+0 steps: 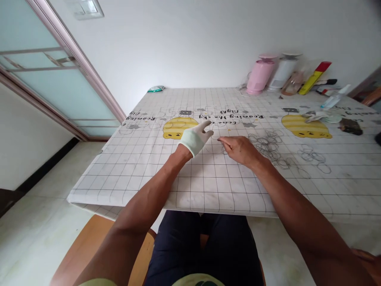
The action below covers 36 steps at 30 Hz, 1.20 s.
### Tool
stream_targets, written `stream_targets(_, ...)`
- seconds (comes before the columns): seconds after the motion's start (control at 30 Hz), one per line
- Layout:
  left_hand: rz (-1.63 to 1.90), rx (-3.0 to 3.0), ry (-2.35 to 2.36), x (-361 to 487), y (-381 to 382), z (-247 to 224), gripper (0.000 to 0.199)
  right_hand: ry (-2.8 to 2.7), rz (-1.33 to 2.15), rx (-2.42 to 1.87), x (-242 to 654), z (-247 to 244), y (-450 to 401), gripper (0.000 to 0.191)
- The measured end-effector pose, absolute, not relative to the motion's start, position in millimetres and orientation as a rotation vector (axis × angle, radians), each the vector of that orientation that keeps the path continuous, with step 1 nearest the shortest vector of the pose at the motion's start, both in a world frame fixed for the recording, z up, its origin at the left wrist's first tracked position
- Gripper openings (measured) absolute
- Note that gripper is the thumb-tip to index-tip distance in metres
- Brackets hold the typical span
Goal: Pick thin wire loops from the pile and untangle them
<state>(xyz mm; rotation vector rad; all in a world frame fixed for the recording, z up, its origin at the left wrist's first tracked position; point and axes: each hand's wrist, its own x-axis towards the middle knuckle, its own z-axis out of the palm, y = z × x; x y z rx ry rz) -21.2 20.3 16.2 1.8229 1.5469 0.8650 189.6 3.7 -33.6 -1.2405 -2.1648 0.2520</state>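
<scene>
My left hand [198, 137], in a pale white-green glove, is above the tablecloth with thumb and forefinger stretched apart. Bare and pinched closed, my right hand [241, 150] faces it from a short distance. Faint thin lines show by its fingertips, but what it pinches is too fine to make out. A tangled heap of thin dark wire-like loops [268, 146] lies just right of that hand. Farther right is a smaller cluster of similar loops [312, 154]. More faint loops lie behind my left hand, hard to tell from the printed cloth.
A checked tablecloth [133, 174] covers the table. Along the back stand a pink cylinder [260, 77], a white cylinder [282, 73] and a yellow-red box [314, 78]. To the right are a clear bottle [335, 98], a crumpled pale glove [326, 116] and a dark block [351, 126].
</scene>
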Motion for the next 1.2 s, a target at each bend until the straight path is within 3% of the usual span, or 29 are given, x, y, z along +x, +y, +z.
stream_targets(0.27,0.731,1.741,1.438,-15,20,10,0.028,-2.308,0.060,-1.222,183,-34,4,0.027)
stream_targets(0.5,0.791,1.574,1.350,-17,25,6,0.015,-2.207,0.100,-1.249,180,-35,5,0.027)
stream_targets(1.07,0.918,1.319,1.190,-10,25,-1,0.014,-1.863,0.249,-1.375,167,-35,4,0.024)
stream_targets(1.2,1.038,1.305,1.156,-16,30,-5,0.024,-1.861,0.224,-1.345,170,-34,4,0.025)
